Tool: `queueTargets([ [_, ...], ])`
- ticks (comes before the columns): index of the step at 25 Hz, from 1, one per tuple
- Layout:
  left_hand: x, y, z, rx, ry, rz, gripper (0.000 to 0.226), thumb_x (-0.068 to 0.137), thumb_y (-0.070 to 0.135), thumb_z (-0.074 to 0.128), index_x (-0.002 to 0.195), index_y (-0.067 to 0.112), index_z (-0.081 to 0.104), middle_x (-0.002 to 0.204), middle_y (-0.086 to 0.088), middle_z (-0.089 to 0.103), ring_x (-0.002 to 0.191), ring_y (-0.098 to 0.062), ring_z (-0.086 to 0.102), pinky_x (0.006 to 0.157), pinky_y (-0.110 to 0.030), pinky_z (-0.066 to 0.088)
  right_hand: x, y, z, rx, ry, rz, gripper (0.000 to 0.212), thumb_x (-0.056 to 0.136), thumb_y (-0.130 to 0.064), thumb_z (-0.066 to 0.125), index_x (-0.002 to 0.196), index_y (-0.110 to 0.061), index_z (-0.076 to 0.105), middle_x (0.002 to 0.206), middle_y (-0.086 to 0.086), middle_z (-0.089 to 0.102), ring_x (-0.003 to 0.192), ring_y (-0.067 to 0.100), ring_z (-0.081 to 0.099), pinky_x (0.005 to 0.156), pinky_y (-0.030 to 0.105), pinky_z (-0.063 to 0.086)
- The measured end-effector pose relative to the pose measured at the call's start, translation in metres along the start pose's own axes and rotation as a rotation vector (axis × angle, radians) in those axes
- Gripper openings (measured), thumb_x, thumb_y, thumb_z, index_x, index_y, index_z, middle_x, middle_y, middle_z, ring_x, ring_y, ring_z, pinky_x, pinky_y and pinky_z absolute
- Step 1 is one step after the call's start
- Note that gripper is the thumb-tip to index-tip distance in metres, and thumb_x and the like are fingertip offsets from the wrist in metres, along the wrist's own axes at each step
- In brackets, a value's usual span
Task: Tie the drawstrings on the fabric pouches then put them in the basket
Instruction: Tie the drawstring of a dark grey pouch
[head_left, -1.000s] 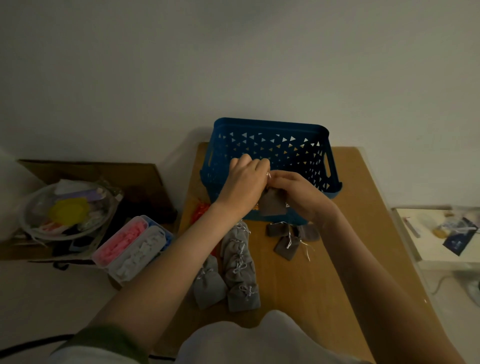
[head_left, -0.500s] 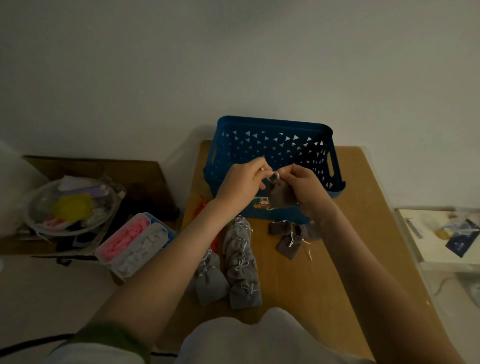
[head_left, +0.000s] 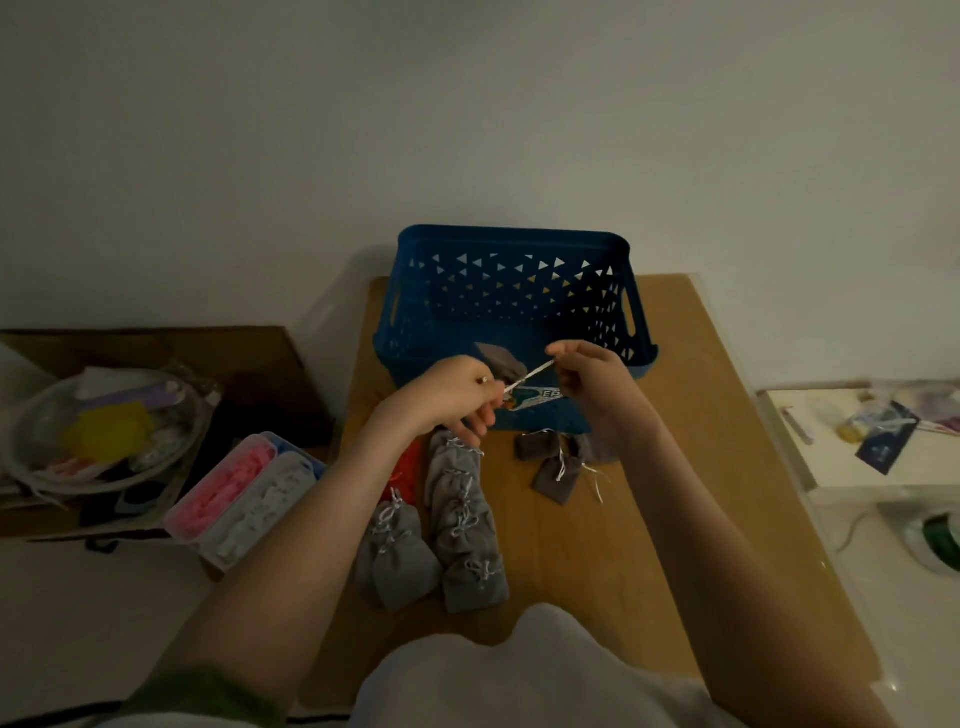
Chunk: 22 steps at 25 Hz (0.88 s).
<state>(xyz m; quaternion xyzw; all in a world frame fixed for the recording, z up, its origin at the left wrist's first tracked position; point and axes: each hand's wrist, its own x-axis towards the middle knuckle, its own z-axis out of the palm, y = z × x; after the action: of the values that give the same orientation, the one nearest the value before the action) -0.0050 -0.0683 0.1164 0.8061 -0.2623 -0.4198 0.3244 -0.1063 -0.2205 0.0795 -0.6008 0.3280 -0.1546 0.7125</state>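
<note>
Wood of a light brown colour makes the narrow counter (head_left: 685, 519), which stands by a pale, bare wall (head_left: 467, 130) in a rather dim room. At the far end of the counter is a blue basket (head_left: 511, 236) with triangle holes in its walls. In front of it the person's left hand (head_left: 441, 397) and right hand (head_left: 592, 379) each pinch one end of a pale drawstring (head_left: 530, 375), stretched tight between them. A grey pouch (head_left: 501, 361) hangs on it, right at the near rim of the basket. Near the left edge of the counter a row of grey tied pouches (head_left: 462, 525) lies close together, partly over something red (head_left: 408, 462). A few darker pouches (head_left: 556, 467) with loose strings lie just before the basket. Left of the counter I see a clear box (head_left: 244, 499) with pink and white pieces, and a clear bowl (head_left: 104, 431) on brown cardboard (head_left: 156, 343). At the right is a low white surface (head_left: 857, 457) with small things I cannot make out.
</note>
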Motion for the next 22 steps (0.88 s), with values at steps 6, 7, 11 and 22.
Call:
queueTargets([
  [6, -0.003, 0.013, 0.003, 0.265, 0.276, 0.263, 0.038, 0.101, 0.033, 0.04, 0.07, 0.016, 0.054, 0.061, 0.001, 0.053, 0.052, -0.01, 0.049, 0.052, -0.021, 0.039, -0.009, -0.018, 0.005, -0.311, -0.297, -0.109, 0.02, 0.099, -0.014, 0.047, 0.097, -0.013, 0.067, 0.066, -0.002, 0.051, 0.056, 0.006, 0.044, 0.053, 0.016, 0.037],
  [7, -0.003, 0.016, 0.003, 0.268, 0.318, 0.303, 0.037, 0.1, 0.033, 0.041, 0.069, 0.016, 0.053, 0.061, 0.002, 0.051, 0.053, -0.008, 0.047, 0.051, -0.02, 0.036, -0.011, -0.019, 0.009, -0.351, -0.341, -0.122, 0.017, 0.098, -0.015, 0.049, 0.097, -0.013, 0.067, 0.067, -0.001, 0.053, 0.057, 0.006, 0.046, 0.053, 0.016, 0.038],
  [11, -0.005, 0.021, -0.001, 0.301, 0.338, 0.353, 0.03, 0.099, 0.03, 0.046, 0.072, 0.016, 0.05, 0.063, 0.003, 0.047, 0.056, -0.007, 0.044, 0.049, -0.019, 0.029, -0.017, -0.019, 0.017, -0.348, -0.398, -0.164, 0.012, 0.096, -0.013, 0.054, 0.09, -0.014, 0.064, 0.069, 0.001, 0.055, 0.058, 0.007, 0.046, 0.053, 0.016, 0.036],
  [22, -0.013, 0.014, -0.032, 0.222, 0.266, 0.313, 0.007, 0.096, 0.019, 0.052, 0.091, 0.021, 0.057, 0.081, 0.007, 0.066, 0.069, -0.002, 0.063, 0.063, -0.016, 0.049, -0.006, -0.025, 0.011, -0.349, -0.169, -0.209, 0.028, 0.095, -0.001, 0.045, 0.116, -0.017, 0.054, 0.085, 0.007, 0.057, 0.067, 0.012, 0.052, 0.065, 0.025, 0.047],
])
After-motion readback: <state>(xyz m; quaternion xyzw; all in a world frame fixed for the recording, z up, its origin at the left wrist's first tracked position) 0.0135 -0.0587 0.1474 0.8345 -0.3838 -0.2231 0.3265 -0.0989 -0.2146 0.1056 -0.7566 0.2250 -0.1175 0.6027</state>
